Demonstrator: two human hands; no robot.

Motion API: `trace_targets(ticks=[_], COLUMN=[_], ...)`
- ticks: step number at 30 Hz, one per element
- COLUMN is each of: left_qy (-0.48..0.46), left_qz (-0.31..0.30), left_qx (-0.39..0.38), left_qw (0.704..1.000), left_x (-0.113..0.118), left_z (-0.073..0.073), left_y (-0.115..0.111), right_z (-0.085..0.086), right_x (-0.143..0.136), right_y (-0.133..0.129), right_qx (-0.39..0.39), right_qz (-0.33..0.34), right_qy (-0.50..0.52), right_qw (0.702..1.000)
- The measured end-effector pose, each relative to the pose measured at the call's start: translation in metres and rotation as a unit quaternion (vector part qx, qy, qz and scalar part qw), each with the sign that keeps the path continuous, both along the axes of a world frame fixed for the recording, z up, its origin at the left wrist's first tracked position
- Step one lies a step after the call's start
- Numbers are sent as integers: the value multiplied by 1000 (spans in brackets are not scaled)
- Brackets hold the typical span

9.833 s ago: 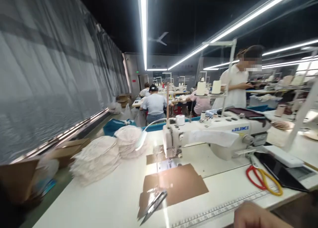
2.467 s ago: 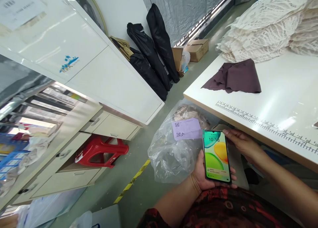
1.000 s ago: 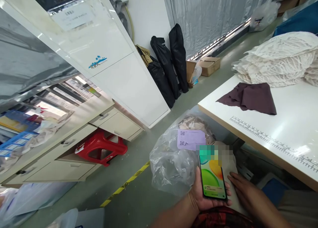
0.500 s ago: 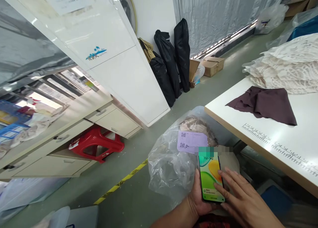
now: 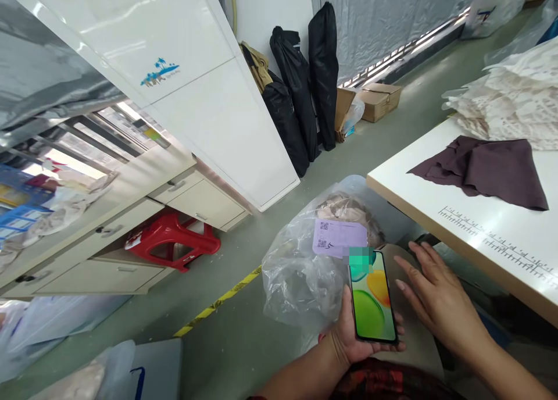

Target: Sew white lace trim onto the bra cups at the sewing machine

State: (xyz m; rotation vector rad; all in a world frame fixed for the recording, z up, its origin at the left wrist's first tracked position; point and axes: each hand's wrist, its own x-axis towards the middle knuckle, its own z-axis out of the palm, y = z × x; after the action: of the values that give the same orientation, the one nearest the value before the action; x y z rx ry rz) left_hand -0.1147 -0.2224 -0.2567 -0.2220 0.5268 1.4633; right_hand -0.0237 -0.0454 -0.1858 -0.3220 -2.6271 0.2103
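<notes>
In the lower right of the head view, a smartphone (image 5: 374, 301) lies in my left hand (image 5: 346, 333), the thumb along one edge and fingertips round the other. Its lit screen shows green and yellow shapes; the top part is blurred out. My right hand (image 5: 436, 292) hovers to the right of the phone, apart from it, with fingers spread and nothing in them. Just beyond the phone, a purple paper tag (image 5: 340, 237) with printed square codes rests on a clear plastic bag (image 5: 300, 278) that contains brownish fabric.
A white table (image 5: 492, 231) with ruler markings carries a dark purple cloth (image 5: 488, 170) and a pile of cream lace fabric (image 5: 518, 97). To the left are a red stool (image 5: 174, 240), drawers and a white cabinet (image 5: 226, 132). Black bags (image 5: 325, 80) and a cardboard box (image 5: 380, 102) stand behind.
My right hand has lifted off the phone screen and moved to the right. The clock and notification on the screen no longer show. The view has shifted slightly.
</notes>
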Motion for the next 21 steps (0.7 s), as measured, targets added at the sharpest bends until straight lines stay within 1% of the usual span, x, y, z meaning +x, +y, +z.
trace_targets(ticks=[2,4,7,9,11,15,21], left_qy=[-9,-16,-21,-19,-14,0,14], left_qz=[10,20,35,39,38,38,32], left_qx=[5,13,29,41,53,66,89], left_qw=[1000,1000,999,998,998,997,995], left_x=[0,0,0,1,1,1,2], left_z=[0,-1,1,5,9,16,18], left_y=[-1,-2,-2,-1,0,1,0], right_z=[-1,-6,-18,-23,-23,-18,-20], right_x=[10,20,29,30,26,17,8], right_y=[-11,-27,-49,-57,-60,-57,-60], right_qx=[-33,-55,-46,-31,-17,8,22], right_qz=[20,48,83,96,94,78,82], right_qy=[5,10,10,6,3,5,3], right_qw=[999,997,995,995,995,997,996])
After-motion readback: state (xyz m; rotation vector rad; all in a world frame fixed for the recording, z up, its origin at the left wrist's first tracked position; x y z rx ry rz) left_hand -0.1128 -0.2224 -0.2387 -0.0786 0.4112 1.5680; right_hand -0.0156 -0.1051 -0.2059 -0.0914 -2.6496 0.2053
